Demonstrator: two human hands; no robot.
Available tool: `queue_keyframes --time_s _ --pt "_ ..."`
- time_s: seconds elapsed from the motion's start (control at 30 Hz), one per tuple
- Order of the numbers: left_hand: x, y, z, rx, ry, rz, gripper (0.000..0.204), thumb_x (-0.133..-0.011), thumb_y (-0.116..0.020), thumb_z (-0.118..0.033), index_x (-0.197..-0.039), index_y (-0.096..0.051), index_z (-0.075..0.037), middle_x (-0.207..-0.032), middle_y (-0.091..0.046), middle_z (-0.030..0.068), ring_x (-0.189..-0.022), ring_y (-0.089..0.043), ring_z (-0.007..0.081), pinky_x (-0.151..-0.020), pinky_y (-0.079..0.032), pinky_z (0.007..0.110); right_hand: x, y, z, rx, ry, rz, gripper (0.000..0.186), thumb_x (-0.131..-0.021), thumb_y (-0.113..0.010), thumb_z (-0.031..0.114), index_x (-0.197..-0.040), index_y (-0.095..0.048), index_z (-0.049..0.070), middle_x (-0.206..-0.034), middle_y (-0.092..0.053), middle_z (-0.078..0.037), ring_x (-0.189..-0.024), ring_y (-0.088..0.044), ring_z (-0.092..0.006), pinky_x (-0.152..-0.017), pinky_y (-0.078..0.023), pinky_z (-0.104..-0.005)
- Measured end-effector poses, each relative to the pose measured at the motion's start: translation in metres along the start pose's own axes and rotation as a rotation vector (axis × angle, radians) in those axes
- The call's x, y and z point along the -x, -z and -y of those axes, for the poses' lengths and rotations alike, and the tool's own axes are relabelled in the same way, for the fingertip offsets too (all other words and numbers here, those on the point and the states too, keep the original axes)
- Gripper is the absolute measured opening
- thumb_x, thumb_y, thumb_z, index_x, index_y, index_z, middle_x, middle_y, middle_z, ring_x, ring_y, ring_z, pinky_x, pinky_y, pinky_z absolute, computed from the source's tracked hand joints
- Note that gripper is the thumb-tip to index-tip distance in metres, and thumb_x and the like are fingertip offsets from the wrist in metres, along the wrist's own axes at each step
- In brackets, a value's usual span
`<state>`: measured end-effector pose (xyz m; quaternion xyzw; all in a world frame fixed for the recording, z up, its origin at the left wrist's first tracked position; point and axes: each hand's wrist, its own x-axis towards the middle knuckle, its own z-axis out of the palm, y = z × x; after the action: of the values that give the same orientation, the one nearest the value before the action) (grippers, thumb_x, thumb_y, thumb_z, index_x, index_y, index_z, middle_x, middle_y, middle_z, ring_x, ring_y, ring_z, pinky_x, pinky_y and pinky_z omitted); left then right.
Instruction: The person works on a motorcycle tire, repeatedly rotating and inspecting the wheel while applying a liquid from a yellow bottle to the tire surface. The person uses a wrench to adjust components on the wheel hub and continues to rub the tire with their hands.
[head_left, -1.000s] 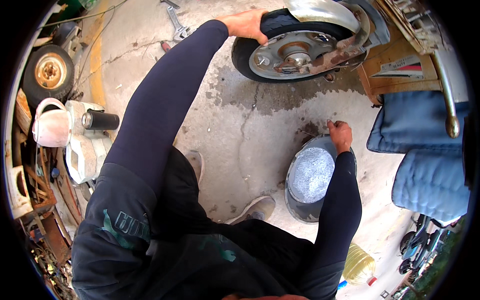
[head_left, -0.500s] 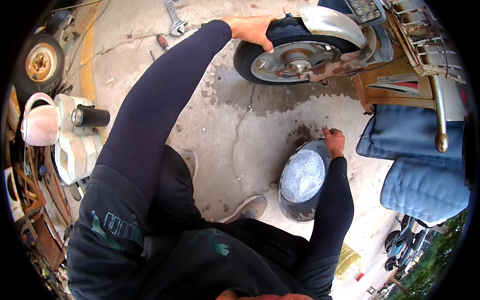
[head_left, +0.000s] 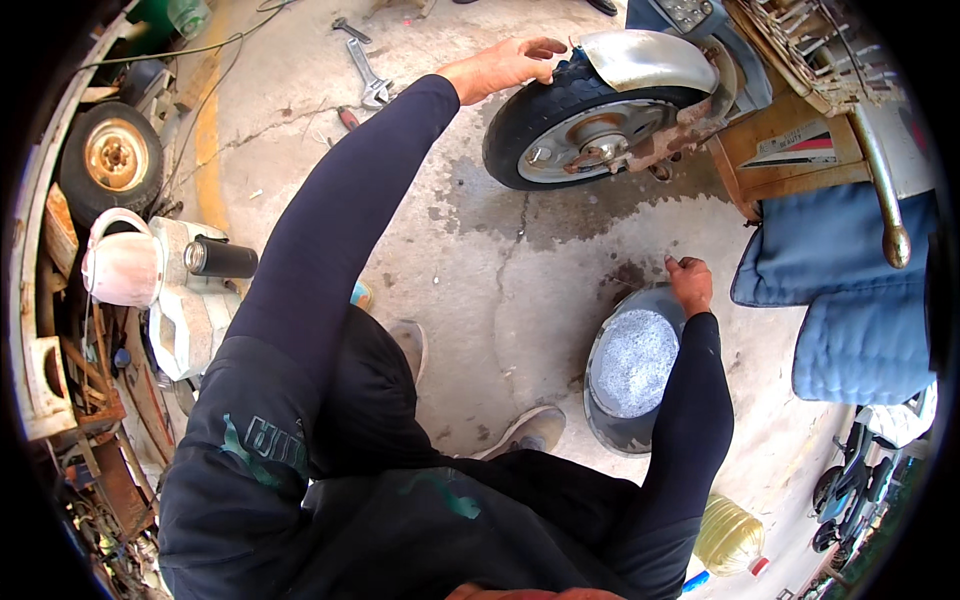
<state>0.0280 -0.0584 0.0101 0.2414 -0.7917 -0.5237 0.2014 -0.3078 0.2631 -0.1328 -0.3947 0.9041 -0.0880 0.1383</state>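
Note:
My left hand [head_left: 505,68] is at the upper left edge of a black tyre [head_left: 545,95], its fingers stretched and apart; whether a fingertip touches the tyre is unclear. The tyre is on a worn wheel [head_left: 598,140] under a metal mudguard [head_left: 650,62], attached to a vehicle. My right hand [head_left: 690,285] is closed above the far right rim of a grey basin [head_left: 622,432], which holds a whitish, foamy-looking surface [head_left: 634,363]. Its fingers are curled, and what they pinch, if anything, cannot be made out.
Upper left on the concrete lie an adjustable wrench [head_left: 372,78] and a red-handled tool [head_left: 348,118]. A spare wheel [head_left: 115,160], a black flask [head_left: 222,257] and scrap line the left. Blue padded covers [head_left: 865,345] hang right. A yellow-liquid jug [head_left: 728,535] stands lower right.
My left hand has loosened from the tyre, and its fingers have straightened. The wheel appears slightly turned. My right hand stays by the basin's rim. The whole view has shifted a little.

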Motion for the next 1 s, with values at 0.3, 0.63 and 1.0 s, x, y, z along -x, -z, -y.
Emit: queue_keyframes --time_s 0.3,0.63,1.0 --pt "0.008 -0.002 0.008 -0.196 0.114 0.112 0.109 -0.074 -0.075 -0.061 -0.154 -0.026 -0.004 -0.147 -0.041 0.0278 -0.143 -0.036 0.0322 -0.117 -0.029 0.042 0.006 0.014 0.001 -0.032 0.018 -0.004 0.048 -0.084 -0.065 0.050 -0.079 -0.071 0.002 -0.085 -0.070 -0.023 -0.087 -0.067 -0.0411 -0.079 -0.052 -0.0461" --pt "0.003 -0.022 0.002 -0.152 0.041 0.273 0.096 -0.074 -0.086 -0.037 -0.149 -0.036 -0.005 -0.140 -0.054 0.0133 -0.130 -0.049 0.0237 -0.112 -0.036 0.036 0.002 0.010 0.001 -0.059 0.045 -0.048 0.049 -0.084 -0.067 0.049 -0.076 -0.069 0.000 -0.078 -0.067 -0.025 -0.081 -0.068 -0.0408 -0.075 -0.052 -0.0461" --pt "0.011 -0.011 0.009 0.272 0.317 0.194 0.078 -0.093 -0.055 -0.061 -0.152 -0.038 -0.014 -0.154 -0.040 0.0108 -0.143 -0.033 0.0266 -0.116 -0.025 0.049 -0.003 0.008 -0.011 -0.038 0.033 -0.007 0.049 -0.084 -0.065 0.051 -0.081 -0.071 0.002 -0.085 -0.069 -0.024 -0.087 -0.067 -0.0403 -0.079 -0.052 -0.0463"
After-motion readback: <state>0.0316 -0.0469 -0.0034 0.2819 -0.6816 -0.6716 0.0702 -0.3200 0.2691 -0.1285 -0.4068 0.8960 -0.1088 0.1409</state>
